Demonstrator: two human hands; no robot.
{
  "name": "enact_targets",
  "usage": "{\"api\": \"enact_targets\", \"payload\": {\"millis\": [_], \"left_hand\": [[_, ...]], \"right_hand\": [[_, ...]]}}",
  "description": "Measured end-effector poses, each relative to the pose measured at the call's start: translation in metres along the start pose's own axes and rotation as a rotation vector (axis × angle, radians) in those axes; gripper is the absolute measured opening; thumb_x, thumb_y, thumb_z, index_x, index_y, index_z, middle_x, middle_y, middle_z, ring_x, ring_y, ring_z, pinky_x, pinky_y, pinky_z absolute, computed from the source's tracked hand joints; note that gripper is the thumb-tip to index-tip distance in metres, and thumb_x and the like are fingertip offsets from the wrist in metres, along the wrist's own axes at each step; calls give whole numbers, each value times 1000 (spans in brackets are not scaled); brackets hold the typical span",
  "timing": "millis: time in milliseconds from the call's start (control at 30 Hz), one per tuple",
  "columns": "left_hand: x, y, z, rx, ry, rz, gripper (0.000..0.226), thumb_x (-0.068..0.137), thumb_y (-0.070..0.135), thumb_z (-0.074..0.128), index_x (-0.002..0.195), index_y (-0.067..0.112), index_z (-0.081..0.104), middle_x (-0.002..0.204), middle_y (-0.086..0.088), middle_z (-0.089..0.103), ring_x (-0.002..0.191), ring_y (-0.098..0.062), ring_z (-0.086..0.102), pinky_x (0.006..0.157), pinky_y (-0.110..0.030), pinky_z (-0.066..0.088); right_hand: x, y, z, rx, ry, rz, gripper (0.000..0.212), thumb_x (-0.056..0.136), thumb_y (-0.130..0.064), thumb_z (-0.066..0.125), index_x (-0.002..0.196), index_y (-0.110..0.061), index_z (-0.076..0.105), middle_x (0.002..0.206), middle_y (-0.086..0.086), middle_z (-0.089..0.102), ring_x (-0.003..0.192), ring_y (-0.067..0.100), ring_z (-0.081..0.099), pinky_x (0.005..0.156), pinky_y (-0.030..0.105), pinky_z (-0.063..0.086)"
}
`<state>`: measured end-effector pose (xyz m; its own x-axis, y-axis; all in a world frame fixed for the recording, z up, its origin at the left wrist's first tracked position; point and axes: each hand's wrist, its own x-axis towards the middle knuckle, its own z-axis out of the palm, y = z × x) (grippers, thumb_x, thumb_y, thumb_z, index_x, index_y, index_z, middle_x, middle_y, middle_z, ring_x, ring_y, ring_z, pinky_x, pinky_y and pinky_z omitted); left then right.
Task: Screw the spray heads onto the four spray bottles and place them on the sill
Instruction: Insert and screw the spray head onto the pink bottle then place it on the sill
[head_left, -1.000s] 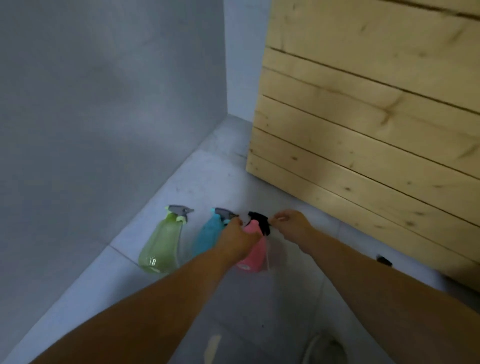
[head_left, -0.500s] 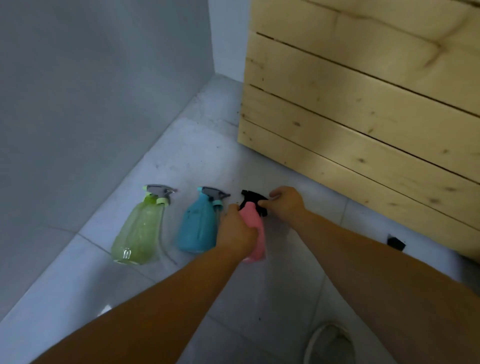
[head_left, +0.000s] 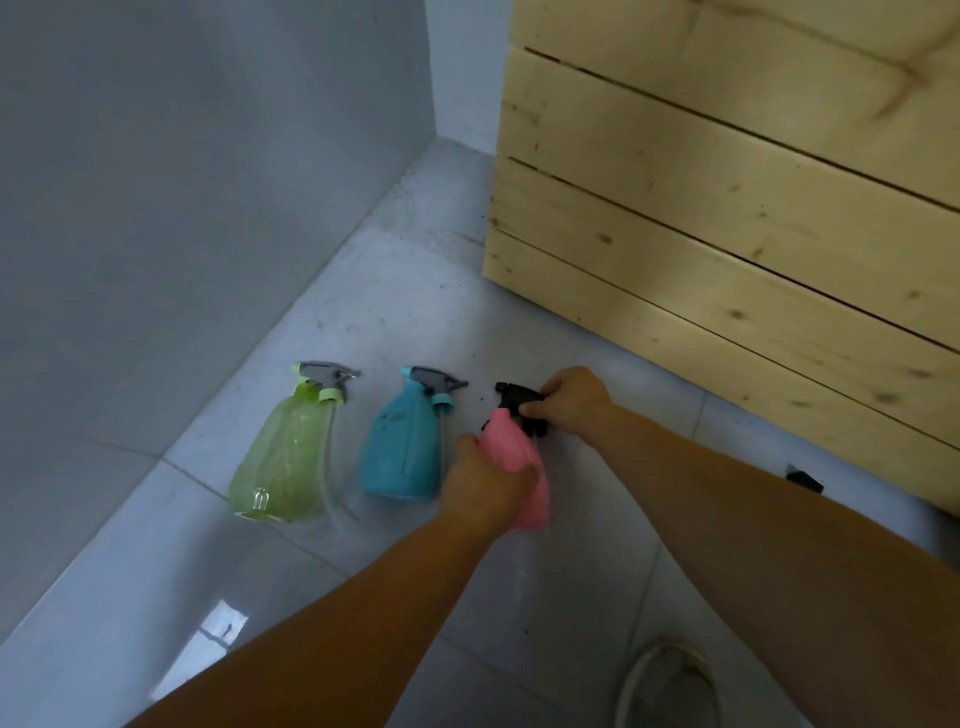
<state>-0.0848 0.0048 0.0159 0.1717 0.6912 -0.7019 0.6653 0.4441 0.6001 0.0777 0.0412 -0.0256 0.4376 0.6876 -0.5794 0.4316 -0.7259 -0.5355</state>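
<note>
Left hand (head_left: 485, 486) clenched around pink bottle (head_left: 519, 470) on floor (head_left: 363, 291); right hand (head_left: 571, 397) pinching black spray head (head_left: 514, 397) at its neck. Left of the fingers, blue bottle (head_left: 400, 452), then green bottle (head_left: 285, 462).

Two bare forearms, no sleeves; white shoe (head_left: 670, 686) below.

I count three bottles on the floor: one green (head_left: 283, 457), one blue (head_left: 400, 452), one pink (head_left: 519, 467). Three spray heads: two grey (head_left: 324, 375) (head_left: 435, 385), one black (head_left: 514, 397). My two hands (head_left: 485, 488) (head_left: 574, 400). One shoe (head_left: 670, 686).
</note>
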Motion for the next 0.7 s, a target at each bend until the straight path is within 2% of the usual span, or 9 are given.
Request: {"api": "enact_targets", "payload": {"millis": [67, 133, 167, 233, 300, 400, 467, 567, 700], "left_hand": [[-4, -2, -2, -19, 4, 14, 64, 85, 30, 75, 135, 9, 41, 129, -14, 57, 119, -34, 60, 102, -47, 51], [-9, -4, -6, -40, 2, 33, 62, 84, 30, 76, 132, 9, 43, 122, -10, 57, 110, -30, 61, 99, -45, 53], [-14, -4, -9, -53, -6, 46, 63, 84, 30, 76, 133, 10, 43, 120, -8, 56, 105, -26, 59, 96, -42, 53], [-24, -1, -17, -72, -32, 84, 68, 85, 30, 76, 140, 10, 40, 121, -4, 52, 102, -21, 53, 89, -37, 51], [-37, 7, -30, -113, -52, 137, 75, 86, 29, 77, 146, 11, 36, 125, -2, 49, 104, -20, 52, 85, -32, 47], [-67, 29, -59, -145, -44, 230, 90, 80, 33, 83, 152, 12, 33, 143, -7, 52, 116, -26, 58, 94, -37, 53], [-87, 45, -78, -122, -20, 286, 93, 77, 37, 85, 153, 14, 35, 144, -10, 54, 121, -29, 60, 101, -43, 53], [-130, 70, -116, -122, -36, 402, 86, 75, 37, 87, 146, 13, 46, 134, -10, 62, 112, -26, 65, 94, -40, 58], [-198, 93, -176, -93, -78, 524, 66, 72, 34, 89, 129, 15, 62, 121, -7, 72, 105, -25, 72, 91, -46, 62]], "right_hand": [[0, 0, 0, 42, -30, 39, 46, 70, -23, 86, 100, 8, 72, 106, 27, 71, 96, 37, 70, 87, 49, 57], [-5, 1, -4, 120, -51, 60, 44, 70, -18, 86, 100, 10, 71, 98, 27, 71, 87, 35, 70, 85, 43, 58], [-9, 0, -7, 167, -74, 63, 42, 71, -16, 85, 100, 11, 71, 92, 25, 69, 81, 32, 67, 80, 39, 57], [-19, -5, -19, 245, -129, 74, 39, 74, -14, 82, 101, 11, 70, 89, 21, 66, 77, 27, 62, 79, 42, 56], [-32, -16, -36, 295, -133, 71, 30, 77, -17, 81, 97, 4, 71, 86, 15, 67, 76, 22, 62, 75, 38, 56], [-67, -46, -69, 386, -87, 28, 15, 81, -17, 77, 85, -7, 66, 87, 12, 68, 76, 22, 65, 77, 35, 54], [-89, -65, -89, 440, -99, -19, 12, 85, -13, 73, 86, -7, 62, 90, 14, 69, 73, 23, 67, 79, 36, 56], [-137, -103, -124, 481, -112, -121, 9, 89, -11, 68, 84, -7, 61, 87, 13, 69, 72, 23, 67, 88, 42, 55], [-211, -151, -166, 532, -82, -310, 10, 89, -14, 68, 87, -5, 63, 90, 14, 70, 69, 21, 68, 73, 34, 57]]}}
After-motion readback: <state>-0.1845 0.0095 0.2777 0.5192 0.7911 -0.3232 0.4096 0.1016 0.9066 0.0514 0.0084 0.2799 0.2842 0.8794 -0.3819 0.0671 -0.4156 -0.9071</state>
